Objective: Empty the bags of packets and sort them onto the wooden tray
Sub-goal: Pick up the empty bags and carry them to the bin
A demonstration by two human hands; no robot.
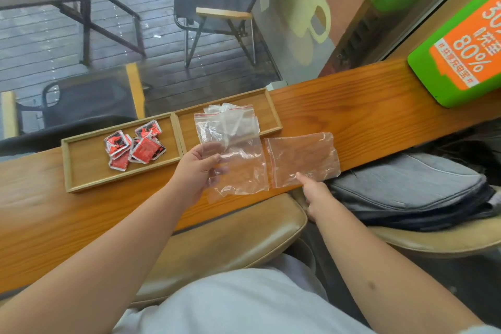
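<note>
Left hand (pixel 199 168) pinches clear zip bag (pixel 233 154) by edge, raised over counter (pixel 366 106), apparently emptied. Right hand (pixel 315 192), forefinger out, pins second empty bag (pixel 303 158) flat. Red packets (pixel 134 145) heaped in wooden tray (pixel 81 168) left compartment; right compartment holds no packets.

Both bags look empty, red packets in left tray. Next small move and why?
Probably lay the held bag aside by the flat bag. It looks empty in the left hand; the right hand only touches the flat one. Packets already sit in the left tray.
</note>
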